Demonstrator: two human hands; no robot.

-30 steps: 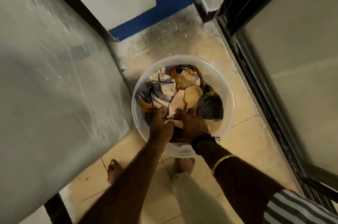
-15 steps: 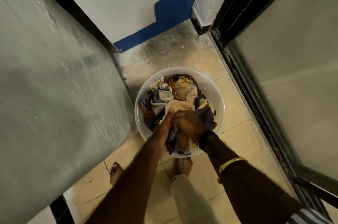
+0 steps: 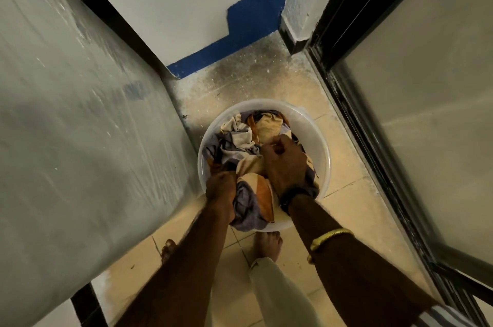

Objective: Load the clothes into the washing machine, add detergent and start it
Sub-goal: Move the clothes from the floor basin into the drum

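Observation:
A round translucent white basin (image 3: 314,134) stands on the tiled floor, filled with crumpled clothes (image 3: 240,140) in cream, orange and grey-purple. My left hand (image 3: 221,189) grips a bunch of the cloth at the basin's near left side. My right hand (image 3: 285,161) is curled round cloth in the middle of the pile. A fold of the fabric (image 3: 253,206) hangs between my wrists over the near rim. No detergent is in view.
A large grey plastic-wrapped surface (image 3: 88,126) fills the left side, close to the basin. A dark-framed glass door (image 3: 416,118) runs along the right. A white wall with a blue base band (image 3: 240,44) closes the far end. My bare feet (image 3: 268,242) stand just behind the basin.
Both hands went from pressing into the pile to gripping cloth and lifting it; a fold now hangs over the near rim. The camera has risen, so the basin looks farther away.

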